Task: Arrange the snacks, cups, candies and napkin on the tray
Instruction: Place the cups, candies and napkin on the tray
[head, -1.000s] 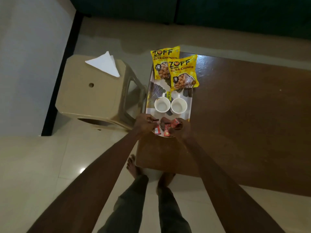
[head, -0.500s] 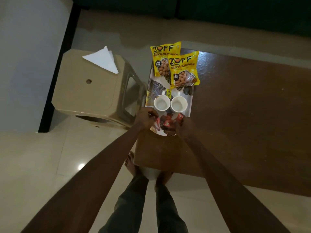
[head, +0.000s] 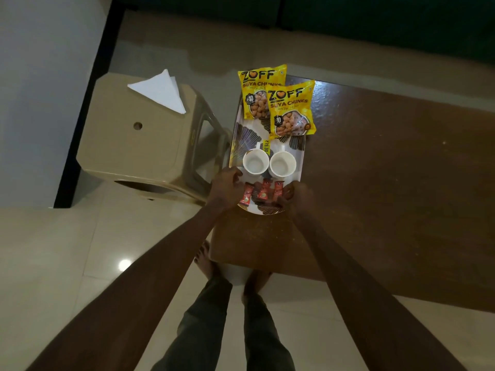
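A patterned white tray [head: 300, 162] lies at the left end of a brown table [head: 388, 183]. Two yellow snack packets [head: 257, 95] [head: 290, 111] overlap at the tray's far end. Two white cups [head: 255, 164] [head: 282, 164] stand side by side in its middle. Three red candies [head: 246, 196] [head: 263, 191] [head: 278, 190] lie in a row at the near end. My left hand [head: 227, 188] is at the tray's left edge, fingertips beside the leftmost candy. My right hand [head: 294, 196] rests by the rightmost candy. A white folded napkin [head: 160, 92] lies on the stool.
A beige plastic stool [head: 128, 140] stands against the table's left side. A dark green sofa [head: 321, 17] runs along the far side. My bare feet [head: 203, 258] stand at the table's near corner on a pale tiled floor.
The candies, bunched between my fingers a second ago, now lie spread in a neat row. Both hands have drawn slightly apart to either side of them.
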